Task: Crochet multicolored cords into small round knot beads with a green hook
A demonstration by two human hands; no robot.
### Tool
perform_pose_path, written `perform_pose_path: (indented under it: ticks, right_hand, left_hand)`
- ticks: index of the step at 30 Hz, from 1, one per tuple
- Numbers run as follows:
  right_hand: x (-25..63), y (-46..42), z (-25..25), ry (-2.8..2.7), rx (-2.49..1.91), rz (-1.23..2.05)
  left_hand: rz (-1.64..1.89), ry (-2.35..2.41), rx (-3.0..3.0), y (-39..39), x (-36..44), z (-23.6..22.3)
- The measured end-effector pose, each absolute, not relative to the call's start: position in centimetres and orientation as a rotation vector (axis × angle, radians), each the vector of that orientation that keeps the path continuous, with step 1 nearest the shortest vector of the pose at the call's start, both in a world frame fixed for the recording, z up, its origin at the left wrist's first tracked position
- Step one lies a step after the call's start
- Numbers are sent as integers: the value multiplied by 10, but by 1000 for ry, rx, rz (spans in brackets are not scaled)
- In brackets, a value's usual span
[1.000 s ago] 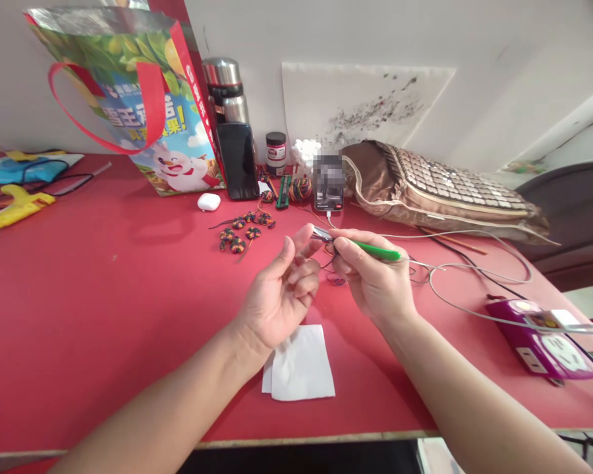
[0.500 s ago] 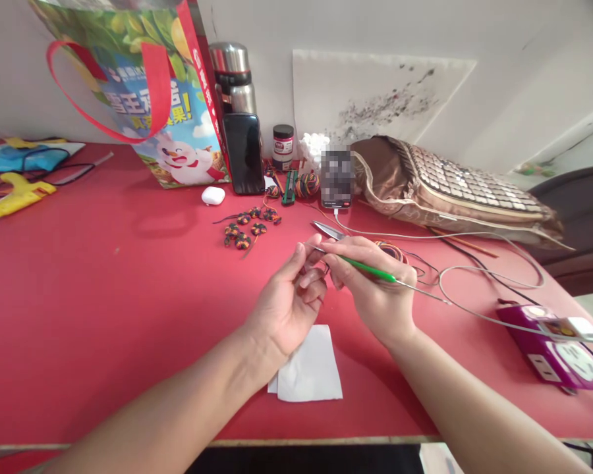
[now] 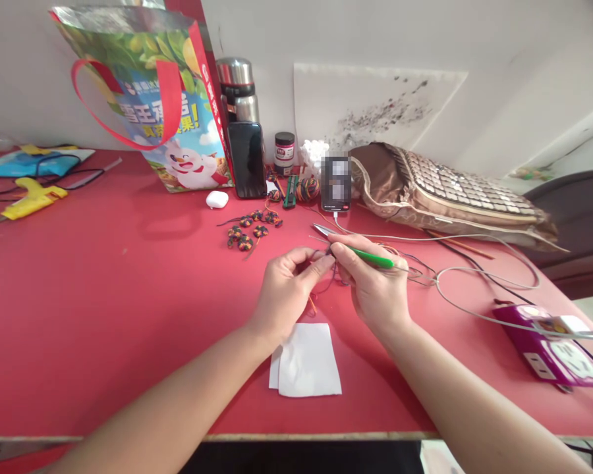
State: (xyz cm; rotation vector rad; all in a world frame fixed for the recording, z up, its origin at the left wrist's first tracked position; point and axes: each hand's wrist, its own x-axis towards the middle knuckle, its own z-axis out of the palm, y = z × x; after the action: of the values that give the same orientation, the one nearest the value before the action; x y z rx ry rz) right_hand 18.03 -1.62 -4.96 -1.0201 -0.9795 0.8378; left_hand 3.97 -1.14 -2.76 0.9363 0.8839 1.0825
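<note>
Bright, diffuse light; soft shadows on red table [image 3: 178, 296]; phone screen [image 3: 336, 181] pixelated; edges stretched.

From here I see a green tool handle [image 3: 374, 258], a red desk [image 3: 103, 316], orange-flecked dark yarn pieces [image 3: 246, 243], a purple-and-white socket block [image 3: 524, 336].

"What is carried by the red table [image 3: 178, 329]?"
"White paper [image 3: 310, 362] is laid near the middle; crocheted yarn pieces [image 3: 246, 243] are spread farther off."
"At the sides?"
"A yellow glue gun [image 3: 35, 197] is placed far left, a purple power strip [image 3: 548, 345] right."
</note>
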Motion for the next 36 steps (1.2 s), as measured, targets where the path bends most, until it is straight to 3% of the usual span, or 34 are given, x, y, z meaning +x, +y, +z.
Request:
perform_pose_path:
  ticks: [7, 14, 24, 31, 36]
  right_hand:
    - [173, -16, -49, -980, -986, 775]
    - [167, -20, -45, -1090, -1003, 608]
    - [171, -24, -41, -1134, -987, 585]
    - [167, -29, -40, -1197, -840, 767]
    - [167, -29, -37, -1200, -883, 669]
  left_hand:
    - [1200, 805, 650, -12, 43, -25]
    - [1034, 580, 335, -11, 47, -25]
    - [1046, 674, 490, -3, 39, -26]
    - [969, 603, 454, -1, 36, -18]
    - [978, 575, 617, -7, 37, -19]
